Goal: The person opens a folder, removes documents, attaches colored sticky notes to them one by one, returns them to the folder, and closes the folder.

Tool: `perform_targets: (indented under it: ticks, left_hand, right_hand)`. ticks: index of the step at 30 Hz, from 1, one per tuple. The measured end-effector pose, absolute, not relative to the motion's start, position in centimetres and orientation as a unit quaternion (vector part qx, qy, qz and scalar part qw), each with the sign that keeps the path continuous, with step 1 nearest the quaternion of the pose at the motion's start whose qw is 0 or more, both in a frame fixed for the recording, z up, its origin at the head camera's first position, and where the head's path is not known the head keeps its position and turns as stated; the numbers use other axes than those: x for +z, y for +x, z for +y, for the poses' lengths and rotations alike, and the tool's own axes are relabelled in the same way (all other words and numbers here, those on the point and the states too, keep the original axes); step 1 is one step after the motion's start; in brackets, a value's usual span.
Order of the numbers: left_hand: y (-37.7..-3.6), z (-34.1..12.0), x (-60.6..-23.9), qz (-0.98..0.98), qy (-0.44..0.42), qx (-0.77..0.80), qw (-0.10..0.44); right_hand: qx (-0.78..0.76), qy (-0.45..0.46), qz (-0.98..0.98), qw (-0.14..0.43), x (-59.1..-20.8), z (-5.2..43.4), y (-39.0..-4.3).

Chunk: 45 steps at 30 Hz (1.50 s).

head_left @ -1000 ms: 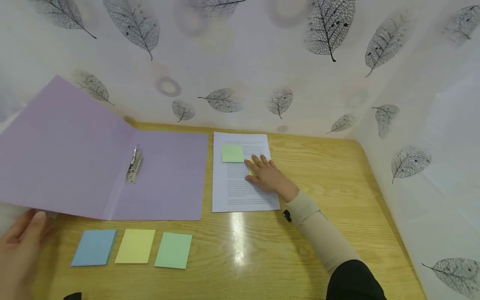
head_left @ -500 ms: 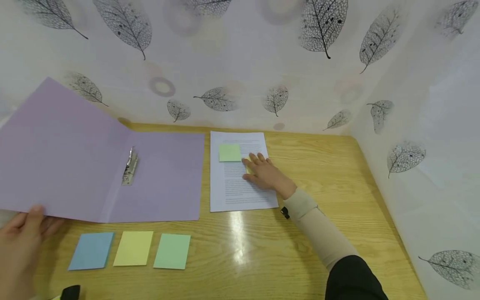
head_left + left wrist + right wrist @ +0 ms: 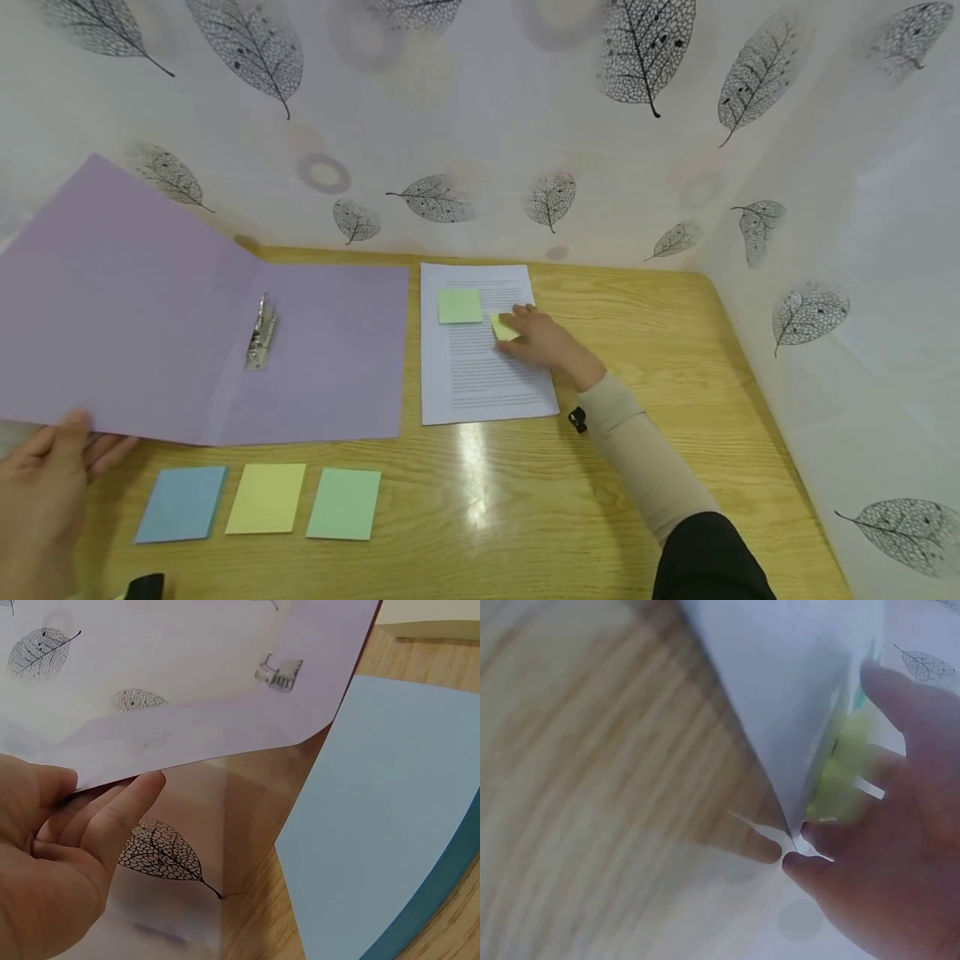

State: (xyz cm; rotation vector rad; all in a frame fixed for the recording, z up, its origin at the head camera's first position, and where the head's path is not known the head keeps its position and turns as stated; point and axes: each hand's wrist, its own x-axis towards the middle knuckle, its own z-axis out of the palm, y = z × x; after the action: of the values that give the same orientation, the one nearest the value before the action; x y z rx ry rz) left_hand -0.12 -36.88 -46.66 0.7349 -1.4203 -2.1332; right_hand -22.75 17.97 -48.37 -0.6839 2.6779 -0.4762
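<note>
My left hand (image 3: 48, 479) pinches the lower edge of the raised cover of a purple folder (image 3: 322, 358), thumb over it and fingers beneath. The folder lies opened out, a metal ring clip (image 3: 260, 337) along its spine. To its right is a stack of printed paper (image 3: 480, 387) bearing a green sticky note (image 3: 460, 306) and a yellow sticky note (image 3: 502, 328). My right hand (image 3: 546, 343) is over the yellow note and partly covers it. In the right wrist view, its extended fingertips (image 3: 799, 862) are right at the paper's edge.
Below the folder, blue (image 3: 180, 504), yellow (image 3: 266, 498) and green (image 3: 343, 504) sticky-note pads lie in a row on the wooden table (image 3: 420, 558). White sheeting (image 3: 465, 108) with a leaf print stands along the back and right sides.
My right hand has drawn slightly right, its fingers no longer spread flat, uncovering more of the yellow sticky note. My left hand still holds the folder cover, raised about as before.
</note>
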Motion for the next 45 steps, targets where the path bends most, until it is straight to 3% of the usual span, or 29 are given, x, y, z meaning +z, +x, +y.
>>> perform_targets:
  ticks: [4,11,18,26,32,37,42,45]
  left_hand:
    - [-0.2,-36.3,-46.4,-0.542,0.277,-0.761,0.227]
    - [0.0,-36.0,-46.3,-0.607,0.306,-0.712,0.175]
    - [-0.4,-34.9,-46.9,-0.599,0.207,-0.748,0.198]
    - [-0.6,-33.0,-46.7,-0.525,0.229,-0.793,0.208]
    - [-0.5,-32.7,-46.8,-0.518,0.222,-0.802,0.197]
    - [-0.7,-32.4,-46.7,-0.518,0.236,-0.796,0.205]
    - [-0.9,-32.3,-46.6,-0.523,0.242,-0.792,0.202]
    - [-0.8,-32.4,-46.6,-0.524,0.245,-0.79,0.202]
  right_hand:
    - [-0.137,-0.251,0.937,0.201,-48.4,18.6,-22.3]
    - [-0.143,-0.24,0.937,0.208,-48.1,19.5,-21.9]
    - [-0.159,-0.235,0.935,0.215,-47.7,20.0,-21.9]
    - [-0.166,-0.226,0.939,0.199,-47.3,19.6,-21.5]
    - [-0.141,-0.313,0.926,0.157,-47.1,16.3,-18.3]
    - [-0.111,-0.379,0.901,0.182,-47.9,13.9,-15.2]
    - [-0.109,-0.4,0.892,0.179,-48.7,13.0,-13.9]
    - [-0.109,-0.431,0.884,0.145,-48.8,12.8,-13.7]
